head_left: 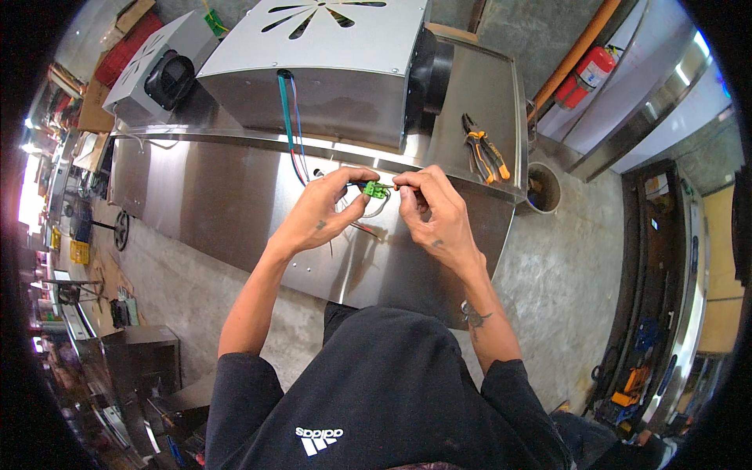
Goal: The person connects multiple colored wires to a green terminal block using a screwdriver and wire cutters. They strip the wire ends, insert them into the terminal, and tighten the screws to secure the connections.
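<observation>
Above the steel panel, my left hand (323,207) pinches a small green terminal block connector (377,190) between thumb and fingers. Thin wires run by it, and a grey one loops just below. My right hand (435,207) is closed on a small screwdriver (396,187), whose slim shaft points left at the connector. Most of its handle is hidden in my fingers. Green, blue and red wires (288,117) drop from a hole in the metal housing (337,102) toward my left hand. Stripped wire ends (368,229) show below the connector.
Combination pliers (486,149) with orange and black grips lie on the steel surface (478,86) at the right. A second, smaller housing (160,70) stands at the far left. A bucket (543,188) and a red fire extinguisher (585,77) are beyond the right edge.
</observation>
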Motion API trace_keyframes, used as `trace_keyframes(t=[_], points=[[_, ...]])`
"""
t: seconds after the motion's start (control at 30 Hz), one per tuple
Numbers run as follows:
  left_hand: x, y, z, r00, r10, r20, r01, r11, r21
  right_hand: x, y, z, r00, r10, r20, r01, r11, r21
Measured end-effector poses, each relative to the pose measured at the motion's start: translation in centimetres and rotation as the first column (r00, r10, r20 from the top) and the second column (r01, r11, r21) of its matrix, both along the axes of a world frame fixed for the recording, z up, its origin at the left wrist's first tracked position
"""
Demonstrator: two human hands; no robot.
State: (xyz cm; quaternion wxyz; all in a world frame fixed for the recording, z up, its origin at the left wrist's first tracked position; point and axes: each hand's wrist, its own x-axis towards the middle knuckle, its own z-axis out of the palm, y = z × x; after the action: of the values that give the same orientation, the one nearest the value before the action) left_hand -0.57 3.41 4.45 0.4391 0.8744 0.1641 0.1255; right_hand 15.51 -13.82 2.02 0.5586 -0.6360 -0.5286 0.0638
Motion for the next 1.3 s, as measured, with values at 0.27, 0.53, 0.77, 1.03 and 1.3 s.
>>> trace_keyframes(t=[0.27, 0.53, 0.77, 1.03, 1.3], points=[[0.1, 0.0, 0.1, 1.0, -0.03, 0.008, 0.03, 0.999, 0.024, 0.1, 0.3, 0.3, 0.971, -0.05, 0.234, 0.034, 0.997, 0.074], [0.6, 0.1, -1.6, 0.985, -0.077, 0.154, 0.053, 0.987, 0.153, 0.1, -0.1, 0.9, 0.872, -0.097, 0.481, 0.119, 0.993, -0.017], [0.8, 0.2, -2.1, 0.98, -0.118, 0.163, 0.077, 0.969, 0.236, 0.1, 0.0, 1.5, 0.77, -0.059, 0.636, 0.166, 0.98, -0.111], [0.8, 0.2, -1.5, 0.983, -0.123, 0.137, 0.094, 0.975, 0.199, 1.1, -0.2, 2.5, 0.775, 0.11, 0.622, 0.033, 0.977, -0.213], [1.0, 0.4, -2.0, 0.988, -0.103, 0.113, 0.083, 0.982, 0.17, 1.5, 0.2, 2.4, 0.746, 0.015, 0.666, 0.104, 0.985, -0.139]])
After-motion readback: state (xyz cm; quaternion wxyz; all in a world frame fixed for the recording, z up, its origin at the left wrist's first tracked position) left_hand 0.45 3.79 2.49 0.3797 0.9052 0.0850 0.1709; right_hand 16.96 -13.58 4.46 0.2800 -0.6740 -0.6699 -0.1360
